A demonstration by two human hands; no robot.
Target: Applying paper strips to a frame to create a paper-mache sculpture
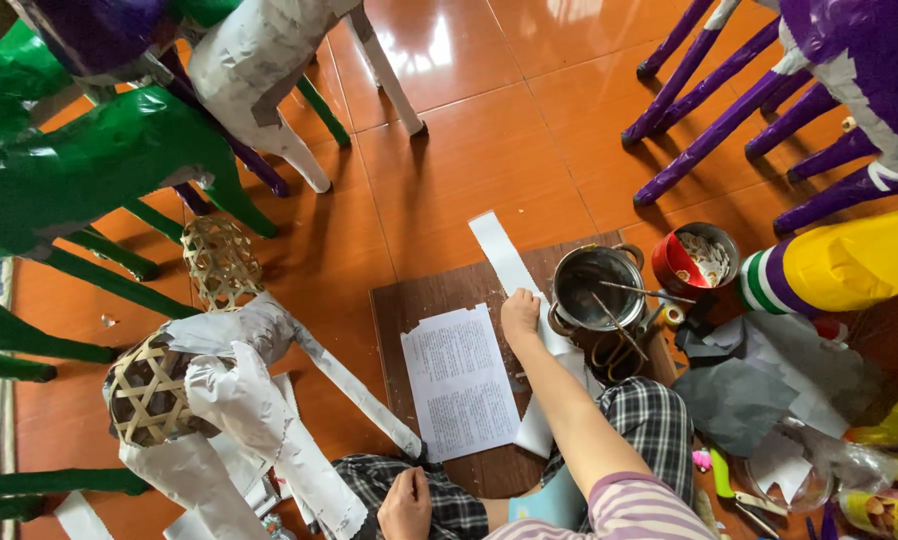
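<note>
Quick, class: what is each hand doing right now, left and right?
Left hand: fingers curled by the lap; whether it holds anything cannot be told.
Right hand: fingers pressed on the white paper strip beside the metal pot.

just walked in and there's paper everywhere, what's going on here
A person sits on the orange tiled floor at a wooden board. Their right hand presses on a long white paper strip beside a metal pot. Their left hand rests low by their checked trousers. A printed sheet lies on the board. A woven bamboo frame, partly covered in paper, stands to the left.
</note>
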